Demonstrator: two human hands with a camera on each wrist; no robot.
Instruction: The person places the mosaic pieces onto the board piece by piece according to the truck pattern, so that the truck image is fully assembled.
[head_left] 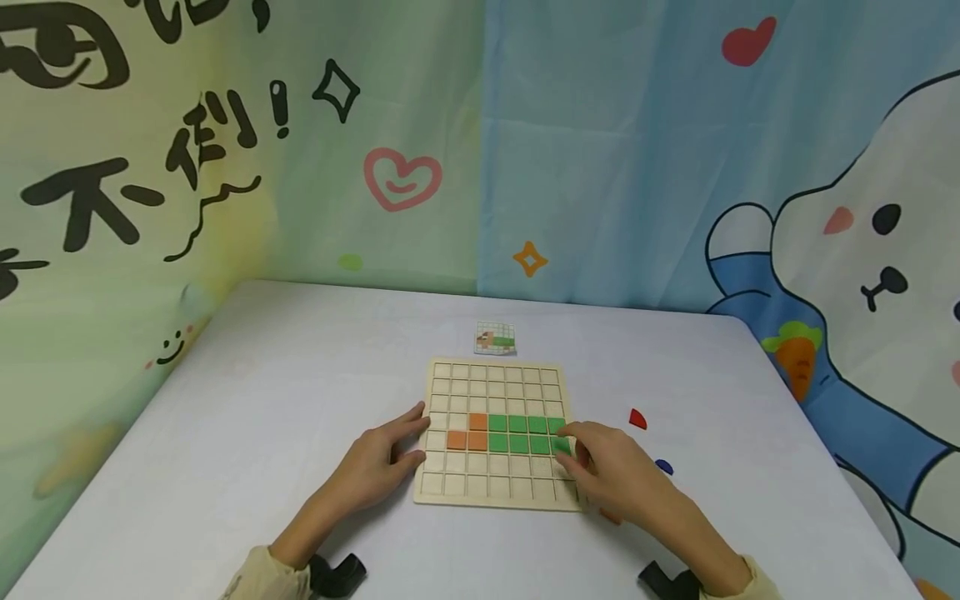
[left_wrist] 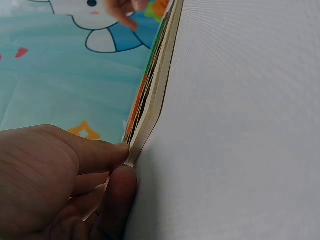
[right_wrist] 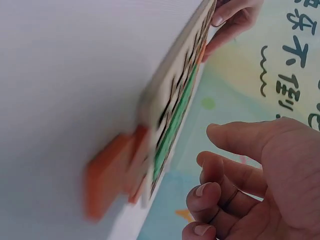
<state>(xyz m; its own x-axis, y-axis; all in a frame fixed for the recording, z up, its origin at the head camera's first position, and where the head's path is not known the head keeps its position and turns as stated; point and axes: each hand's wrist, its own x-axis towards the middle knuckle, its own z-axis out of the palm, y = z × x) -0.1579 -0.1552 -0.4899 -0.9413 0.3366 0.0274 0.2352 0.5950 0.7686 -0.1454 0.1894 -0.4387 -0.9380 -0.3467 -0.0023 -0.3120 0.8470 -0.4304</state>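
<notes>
A wooden grid board (head_left: pixel 495 493) lies flat on the table, with two rows of green square tiles (head_left: pixel 517 424) and several orange tiles (head_left: pixel 477 422) in its cells. My left hand (head_left: pixel 378 457) touches the board's left edge with fingertips and thumb; the left wrist view shows thumb and finger close together at that edge. Over the right end of the green rows is my right hand (head_left: pixel 618 468), partly covering the last tiles. In the right wrist view its thumb and forefinger are apart with nothing between them. Loose orange pieces (right_wrist: pixel 107 175) lie beside the board, blurred there.
Behind the board is a small pattern card (head_left: pixel 495 338) with a grid picture. A red piece (head_left: pixel 637 418) and a blue piece (head_left: pixel 663 467) lie on the white table (head_left: pixel 300 358) to the right. Printed curtains (head_left: pixel 570 150) hang along the table's back and left sides.
</notes>
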